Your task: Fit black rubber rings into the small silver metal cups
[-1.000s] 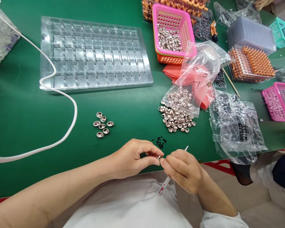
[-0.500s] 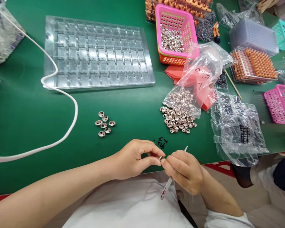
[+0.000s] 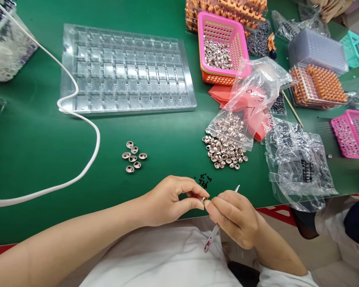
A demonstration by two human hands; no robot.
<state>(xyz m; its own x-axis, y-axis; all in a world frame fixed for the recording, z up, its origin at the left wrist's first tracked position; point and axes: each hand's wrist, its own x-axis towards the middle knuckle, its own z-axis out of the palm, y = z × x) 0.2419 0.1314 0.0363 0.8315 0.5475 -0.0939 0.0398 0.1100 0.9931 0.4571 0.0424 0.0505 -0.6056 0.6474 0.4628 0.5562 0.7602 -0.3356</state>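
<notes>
Near the table's front edge, my left hand (image 3: 173,201) pinches a small silvery metal cup (image 3: 204,199) between thumb and fingertips. My right hand (image 3: 235,219) meets it there, its thumb and fingertip pressed against the cup. Across the right palm lies a pair of white tweezers (image 3: 211,238), held by the curled fingers, tip pointing up and away, red marks on the lower end. Just beyond the fingertips are scattered tiny black pieces (image 3: 204,180). Several metal cups (image 3: 133,158) lie apart to the left. A larger pile of them (image 3: 225,151) spills from a clear plastic bag (image 3: 251,91).
A clear compartment tray (image 3: 128,71) lies at the back, with a white cable (image 3: 97,135) looping beside it. Pink basket (image 3: 223,24) holds more metal parts. Orange parts (image 3: 326,85), a plastic bag (image 3: 299,163) and another pink basket (image 3: 351,133) are at right. A co-worker's hand (image 3: 335,8) shows far right.
The view has shifted slightly, so everything on the table sits a little lower and further right at the left side. Both hands keep nearly the same pose around the small metal cup.
</notes>
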